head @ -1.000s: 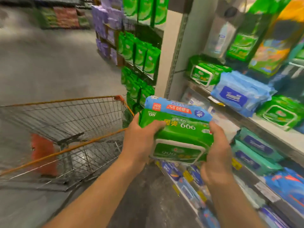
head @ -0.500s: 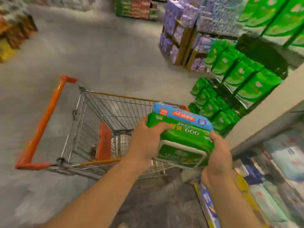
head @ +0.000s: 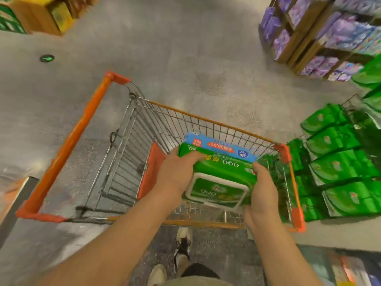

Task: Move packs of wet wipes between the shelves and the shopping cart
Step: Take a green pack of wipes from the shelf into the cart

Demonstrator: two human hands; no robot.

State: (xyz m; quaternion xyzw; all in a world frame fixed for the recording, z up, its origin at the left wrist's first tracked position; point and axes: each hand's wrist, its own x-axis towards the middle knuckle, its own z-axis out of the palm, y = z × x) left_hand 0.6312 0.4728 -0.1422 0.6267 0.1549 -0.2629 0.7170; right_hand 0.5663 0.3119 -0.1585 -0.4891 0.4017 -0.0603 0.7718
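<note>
Nearest you, your shoes point(head: 182, 244) stand on the grey floor point(head: 185, 58) just short of the cart. Your two forearms reach forward over its near rim. Your left hand point(head: 175, 178) has its grip curled round the left end of a green pack of wet wipes point(head: 220, 182), thumb on top, and your right hand point(head: 261, 195) has its grip wrapped round the right end, so both hold the load between them. A blue pack of wet wipes point(head: 218, 146) lies stacked against the far side of the green one and is carried with it. Both packs hang above the open basket of the shopping cart point(head: 144, 129), toward its right near corner, not touching the wire. The cart's orange handle point(head: 68, 141) runs along the left side, and an orange flap point(head: 150, 170) stands inside the basket. To the right of the cart, green bags point(head: 338, 166) are stacked on a low display. Farther off on the right, purple packs point(head: 340, 32) fill wooden shelves point(head: 296, 44). Far left, yellow boxes point(head: 59, 15) sit blurred.
</note>
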